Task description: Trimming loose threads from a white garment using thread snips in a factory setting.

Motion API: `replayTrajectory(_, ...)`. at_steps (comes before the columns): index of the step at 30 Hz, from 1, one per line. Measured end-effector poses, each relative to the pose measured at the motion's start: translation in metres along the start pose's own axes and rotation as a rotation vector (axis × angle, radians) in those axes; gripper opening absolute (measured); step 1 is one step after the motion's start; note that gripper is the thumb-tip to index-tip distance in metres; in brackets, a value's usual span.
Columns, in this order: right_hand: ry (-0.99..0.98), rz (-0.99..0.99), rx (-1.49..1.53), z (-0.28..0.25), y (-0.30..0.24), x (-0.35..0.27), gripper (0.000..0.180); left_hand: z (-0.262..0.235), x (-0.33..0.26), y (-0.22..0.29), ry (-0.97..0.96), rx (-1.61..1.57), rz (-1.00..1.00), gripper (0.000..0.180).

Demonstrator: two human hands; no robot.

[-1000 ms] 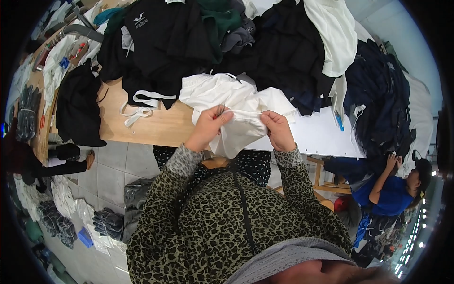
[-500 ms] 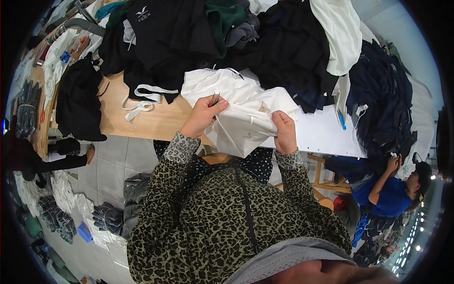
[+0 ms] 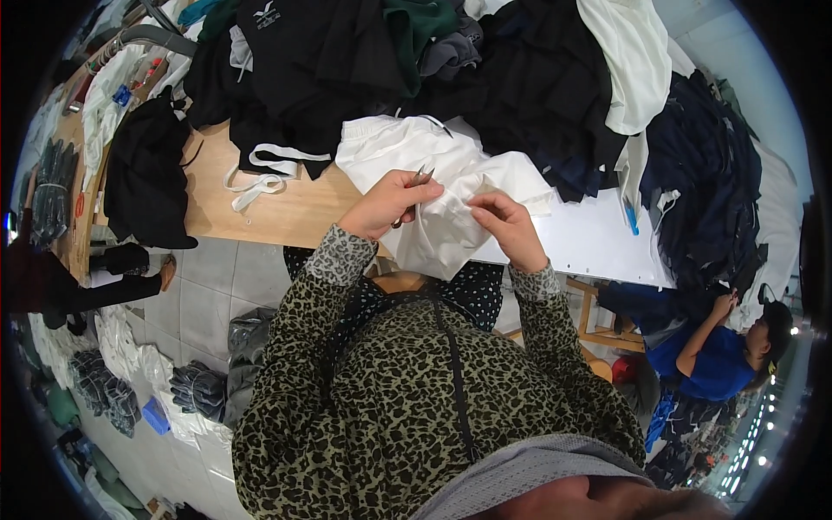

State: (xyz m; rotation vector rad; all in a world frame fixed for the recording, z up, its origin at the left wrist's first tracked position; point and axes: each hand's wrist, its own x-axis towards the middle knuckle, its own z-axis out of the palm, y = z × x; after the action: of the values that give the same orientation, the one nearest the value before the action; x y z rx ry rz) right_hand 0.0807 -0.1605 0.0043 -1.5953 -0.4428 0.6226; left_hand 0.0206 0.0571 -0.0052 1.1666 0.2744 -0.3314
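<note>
A white garment (image 3: pixel 442 230) with a gathered waistband lies partly on the table and hangs over its front edge toward me. My left hand (image 3: pixel 394 201) is closed around small thread snips (image 3: pixel 423 176), their pointed tips sticking up past the fingers; its thumb also presses on the white fabric. My right hand (image 3: pixel 510 227) pinches a fold of the same garment a little to the right, fingertips bent together. The fabric between both hands is bunched and creased. What lies under the fingertips is too small to make out.
Black garments (image 3: pixel 299 65) are heaped along the back of the table (image 3: pixel 212 204). A white strap (image 3: pixel 260 186) lies left. Dark navy clothes (image 3: pixel 706 182) pile up at the right, near a blue pen-like object (image 3: pixel 631 218). A co-worker in blue (image 3: pixel 711 360) sits to the right.
My right hand has moved left, closer to the left hand, and pinches a different spot. The stretched fabric edge is now bunched. The snips show more above my left hand.
</note>
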Motion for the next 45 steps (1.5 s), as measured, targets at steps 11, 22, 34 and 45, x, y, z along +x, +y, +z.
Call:
replayTrajectory(11, -0.156, 0.189, 0.244, -0.002, -0.012, 0.014, 0.013, 0.001, -0.016, 0.017, -0.03, 0.251, 0.058, 0.02)
replayTrajectory(22, -0.229, 0.311, 0.305, 0.006, -0.014, 0.004, 0.014, 0.003, 0.004, 0.005, 0.098, 0.522, 0.347, 0.016)
replayTrajectory(34, -0.141, 0.322, 0.611, -0.007, -0.005, 0.003, 0.013, -0.007, -0.005, 0.011, -0.145, 0.409, 0.237, 0.019)
replayTrajectory(45, -0.077, 0.282, 0.612, -0.025, 0.005, -0.002, 0.013, -0.021, -0.021, 0.007, 0.05, 0.081, 0.074, 0.017)
